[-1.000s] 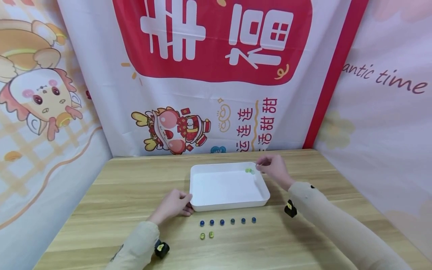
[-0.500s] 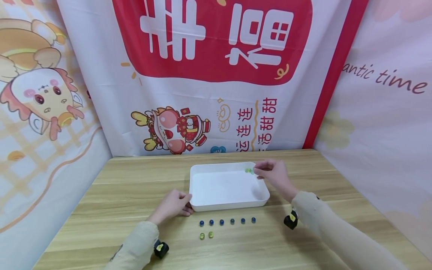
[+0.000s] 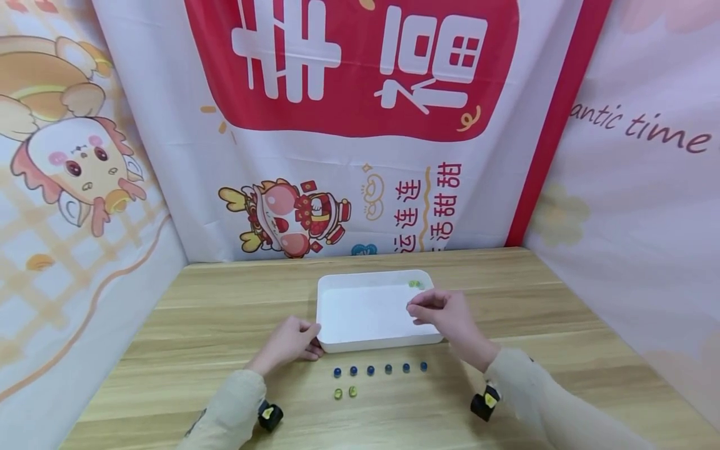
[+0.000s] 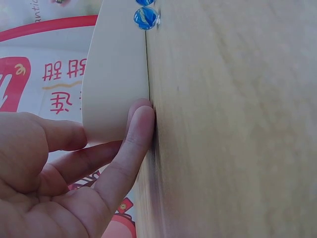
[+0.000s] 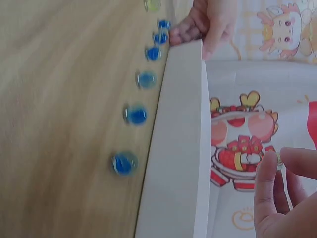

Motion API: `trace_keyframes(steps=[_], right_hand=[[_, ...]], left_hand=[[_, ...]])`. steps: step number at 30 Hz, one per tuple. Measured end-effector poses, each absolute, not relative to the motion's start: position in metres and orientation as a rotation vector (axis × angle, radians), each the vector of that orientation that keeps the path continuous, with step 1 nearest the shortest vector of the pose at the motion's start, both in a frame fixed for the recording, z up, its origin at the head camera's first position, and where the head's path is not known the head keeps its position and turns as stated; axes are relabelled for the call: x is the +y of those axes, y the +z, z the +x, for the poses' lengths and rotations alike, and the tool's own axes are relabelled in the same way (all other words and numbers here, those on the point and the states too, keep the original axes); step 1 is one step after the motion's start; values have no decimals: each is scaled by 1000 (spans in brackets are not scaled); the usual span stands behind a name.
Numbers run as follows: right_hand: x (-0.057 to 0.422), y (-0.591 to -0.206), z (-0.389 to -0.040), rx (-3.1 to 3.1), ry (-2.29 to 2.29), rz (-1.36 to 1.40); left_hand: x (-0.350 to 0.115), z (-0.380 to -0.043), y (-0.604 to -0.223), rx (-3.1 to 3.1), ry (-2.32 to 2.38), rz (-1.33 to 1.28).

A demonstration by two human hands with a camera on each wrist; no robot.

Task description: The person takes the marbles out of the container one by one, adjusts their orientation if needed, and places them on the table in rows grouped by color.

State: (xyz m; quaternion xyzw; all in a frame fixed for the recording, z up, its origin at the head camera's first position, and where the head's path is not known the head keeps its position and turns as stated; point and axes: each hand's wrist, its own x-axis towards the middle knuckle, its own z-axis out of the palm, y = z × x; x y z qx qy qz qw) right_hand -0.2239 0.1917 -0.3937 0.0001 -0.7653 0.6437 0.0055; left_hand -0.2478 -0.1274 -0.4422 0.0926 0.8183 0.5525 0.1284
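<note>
A white rectangular tray (image 3: 365, 312) lies on the wooden table. My left hand (image 3: 292, 340) grips its near left corner, thumb on the rim and fingers at the outer wall, as the left wrist view shows. Over the tray's right part, my right hand (image 3: 447, 319) pinches a small clear, yellowish glass marble (image 5: 280, 161) between thumb and forefinger. Several pale green marbles (image 3: 415, 284) lie inside the tray's far right corner. In front of the tray runs a row of several blue marbles (image 3: 370, 370). Nearer to me lie two yellow-green marbles (image 3: 338, 394).
The wooden table (image 3: 236, 294) ends at a hanging white and red cloth (image 3: 360, 144) behind the tray. Printed cloths also close off the left side (image 3: 73, 187) and right side (image 3: 635, 206). The blue marbles lie close along the tray's near wall (image 5: 171, 148).
My right hand has moved from the tray's far right corner toward me and slightly left, over the tray. The left hand stays on the corner, and the marbles on the table keep their places.
</note>
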Motion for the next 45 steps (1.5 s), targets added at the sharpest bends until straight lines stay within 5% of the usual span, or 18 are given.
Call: trace_keyframes(steps=[26,45], right_hand=[[143,-427,-164,-2534,2165,276],[127,-450,-151,-2559,2106,194]], left_hand=[[-126,-247,-438,2403,1617,225],[-122,-245,-439,2422,1572,205]])
